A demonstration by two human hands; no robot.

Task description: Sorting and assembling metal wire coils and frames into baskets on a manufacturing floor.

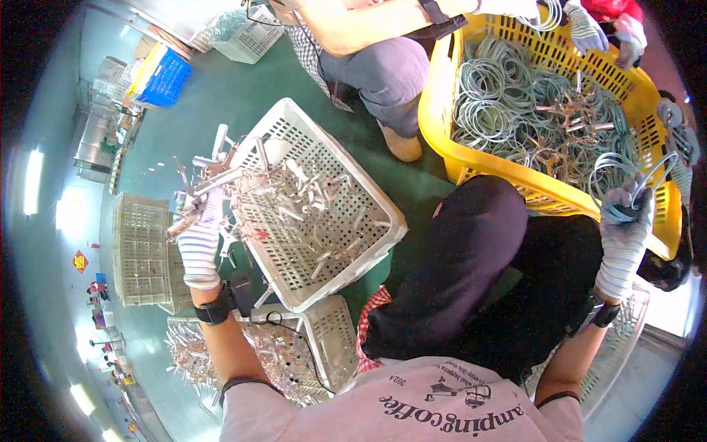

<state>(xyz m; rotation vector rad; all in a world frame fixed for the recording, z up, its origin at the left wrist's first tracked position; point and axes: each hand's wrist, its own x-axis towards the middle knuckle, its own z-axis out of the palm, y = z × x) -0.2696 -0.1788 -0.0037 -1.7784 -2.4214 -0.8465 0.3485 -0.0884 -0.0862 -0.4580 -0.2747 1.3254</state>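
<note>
1. Since the yellow crate [442,110] is the biggest thing I see, I begin there: it stands on the green floor [243,96] ahead and to my right, full of coiled pale wire loops [501,96] mixed with metal pieces.
2. The white perforated basket [372,195] sits tilted to my left front, holding short metal tubes [309,195] scattered across its bottom; a second white basket [331,346] of tubes lies nearer me, under my left forearm.
3. Another person sits beyond both containers, gloved hands at the crate's far rim; those hands are not mine.
4. My left hand [199,239], in a striped glove, is closed around a bundle of tubes [206,180] at the white basket's left edge, their long axes fanning up and away from me.
5. My right hand [624,221], gloved too, pinches one wire loop [626,177] just above the crate's near right corner, the loop standing roughly upright.
6. The loop lies well to the right of the tube bundle, so the right hand is the nearer to the crate's wire.
</note>
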